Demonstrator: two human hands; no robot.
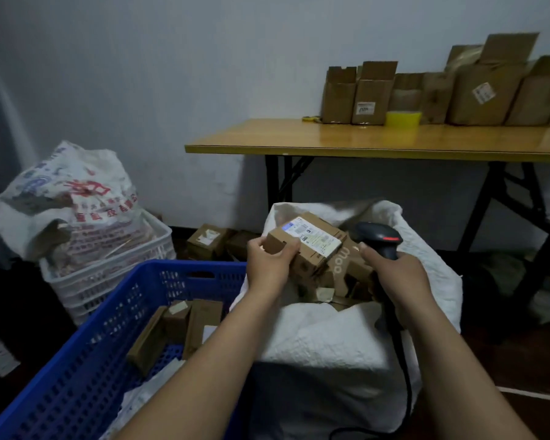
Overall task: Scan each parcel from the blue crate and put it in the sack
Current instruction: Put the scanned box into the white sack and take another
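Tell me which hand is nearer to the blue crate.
Left. The left hand, gripping a parcel, is just right of the blue crate at its far corner. The right hand holds the scanner farther right, over the sack.

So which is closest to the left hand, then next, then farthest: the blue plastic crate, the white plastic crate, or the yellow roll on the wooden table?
1. Blue plastic crate: just left of the left hand.
2. White plastic crate: farther left, by the wall.
3. Yellow roll: far back, up on the wooden table.
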